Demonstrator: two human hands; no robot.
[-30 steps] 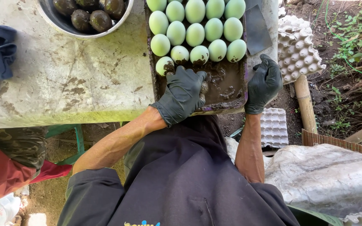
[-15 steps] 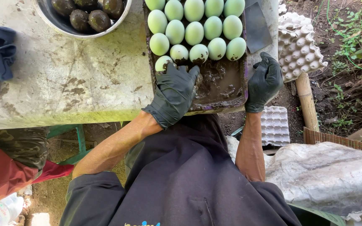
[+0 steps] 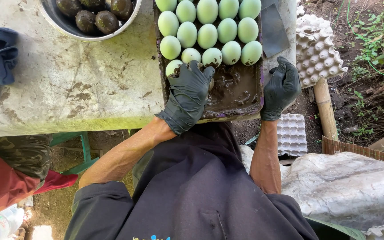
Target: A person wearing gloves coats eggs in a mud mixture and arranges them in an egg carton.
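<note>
Seen from above, a person in black gloves stood at a stained concrete desk [image 3: 67, 84] with a shallow dark tray [image 3: 250, 113] before them. The left hand [image 3: 190, 95] lay palm down in the tray's near half, its fingers [image 3: 196, 70] slightly spread and curled over a pale green egg [image 3: 173, 67] half hidden beneath them. That egg lay just beyond the fingertips, toward the tray's left wall, closer to this hand than to the other. How its long axis ran could not be told, as the glove covered too much of it. The right hand [image 3: 282, 88] gripped the tray's right rim, fingers pressed together. Wet grey mud [image 3: 232, 89] filled the near part of the tray. Rows of clean green eggs [image 3: 210, 35] filled the far part, mostly standing on end. A metal bowl [image 3: 63, 26] held mud-coated eggs [image 3: 96, 20] farther left.
</note>
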